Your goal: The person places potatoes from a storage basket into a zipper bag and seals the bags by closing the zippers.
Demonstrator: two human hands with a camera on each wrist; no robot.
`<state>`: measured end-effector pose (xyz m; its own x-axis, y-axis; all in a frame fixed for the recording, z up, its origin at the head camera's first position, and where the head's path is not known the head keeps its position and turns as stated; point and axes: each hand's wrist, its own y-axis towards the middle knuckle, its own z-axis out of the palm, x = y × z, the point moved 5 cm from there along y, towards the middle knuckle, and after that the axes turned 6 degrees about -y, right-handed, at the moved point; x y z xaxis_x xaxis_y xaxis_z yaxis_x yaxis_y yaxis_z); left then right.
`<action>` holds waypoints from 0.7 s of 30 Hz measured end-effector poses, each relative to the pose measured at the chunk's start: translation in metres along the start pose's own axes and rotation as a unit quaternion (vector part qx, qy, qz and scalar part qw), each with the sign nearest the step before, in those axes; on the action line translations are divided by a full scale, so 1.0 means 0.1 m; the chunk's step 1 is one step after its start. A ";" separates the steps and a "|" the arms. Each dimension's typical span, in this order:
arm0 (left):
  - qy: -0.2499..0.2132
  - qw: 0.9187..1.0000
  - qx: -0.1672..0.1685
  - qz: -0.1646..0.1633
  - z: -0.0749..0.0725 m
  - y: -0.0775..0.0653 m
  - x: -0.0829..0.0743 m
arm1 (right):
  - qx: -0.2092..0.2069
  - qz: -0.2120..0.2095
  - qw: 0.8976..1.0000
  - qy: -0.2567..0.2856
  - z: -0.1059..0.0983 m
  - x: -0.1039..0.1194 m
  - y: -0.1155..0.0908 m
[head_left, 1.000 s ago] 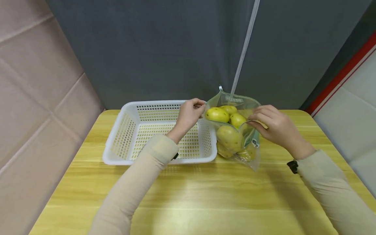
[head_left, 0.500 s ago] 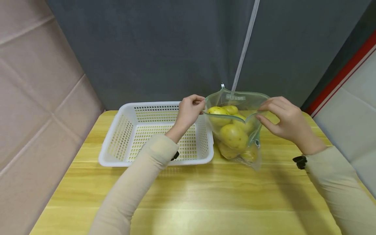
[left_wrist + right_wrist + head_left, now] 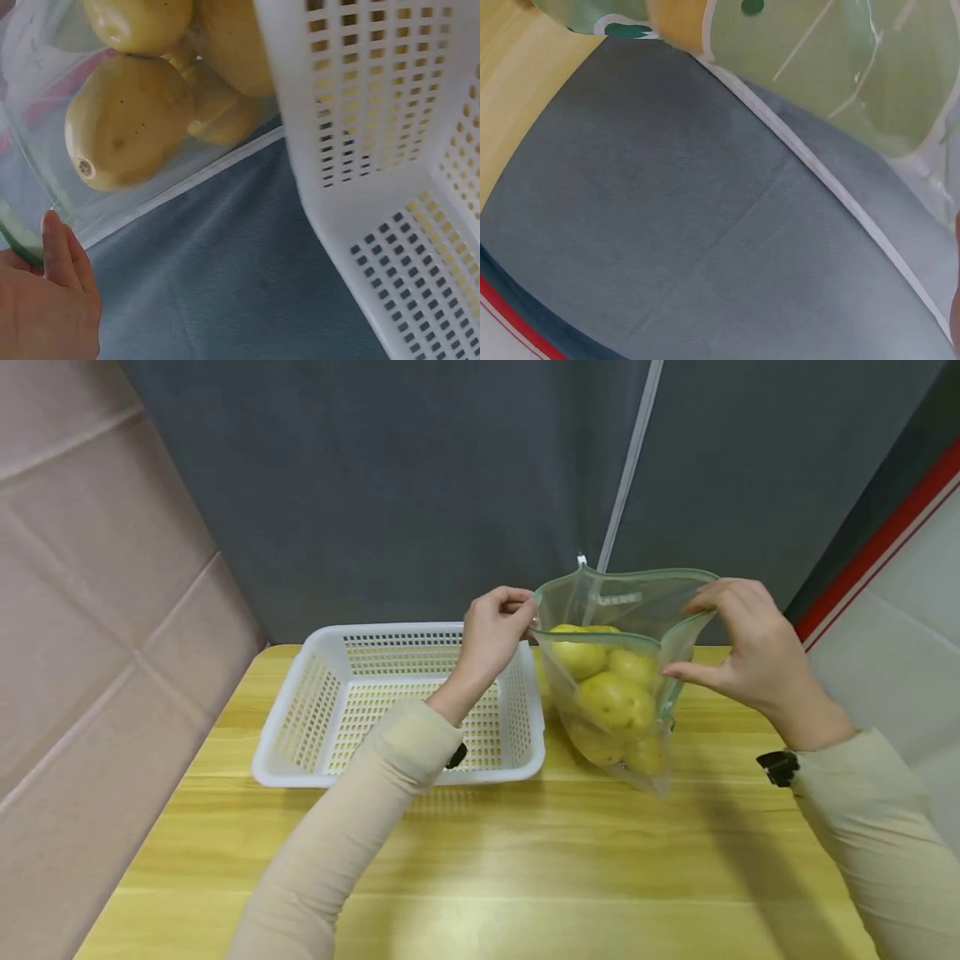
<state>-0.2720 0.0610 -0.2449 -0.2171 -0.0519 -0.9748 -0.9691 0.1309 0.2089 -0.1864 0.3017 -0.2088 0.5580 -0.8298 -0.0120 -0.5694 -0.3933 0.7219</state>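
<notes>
A clear zip bag (image 3: 600,652) with a green rim stands beside a white plastic basket, holding several yellow potatoes (image 3: 617,700). My left hand (image 3: 495,631) pinches the bag's left rim, above the basket's right end. At the opposite side of the mouth, my right hand (image 3: 761,647) has its fingers curled over the rim, and its thumb (image 3: 693,673) sits lower, spread apart from them. The bag's mouth gapes between both hands. In the left wrist view, the left fingers (image 3: 60,251) press the rim. Hardly any of the right hand shows in the right wrist view.
The perforated white basket (image 3: 397,775) stands left of the bag on a wood-grain table (image 3: 480,877). Behind the table hangs a dark grey curtain (image 3: 420,493) with a pale strip. A white wall with a red stripe lies at the right.
Both hands have risen with the bag's rim, and the right hand has moved rightward. The mouth is wider and the bag stands taller. The right thumb has spread from the fingers.
</notes>
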 end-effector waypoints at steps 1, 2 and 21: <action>-0.005 1.000 -0.002 0.005 0.00 0.00 -0.03 | -0.002 0.009 1.000 -0.005 -0.01 0.00 0.01; -0.012 1.000 -0.004 0.010 0.00 0.00 -0.05 | -0.005 0.020 1.000 -0.009 -0.02 0.00 0.02; -0.039 0.998 -0.034 0.033 -0.09 0.01 -0.32 | -0.029 0.071 0.996 0.039 0.06 0.09 0.18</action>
<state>-0.2674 0.0536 -0.2124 -0.2726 0.0325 -0.9616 -0.9595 0.0639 0.2742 -0.1948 0.2849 -0.2000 0.5215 -0.8409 0.1449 -0.6111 -0.2496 0.7512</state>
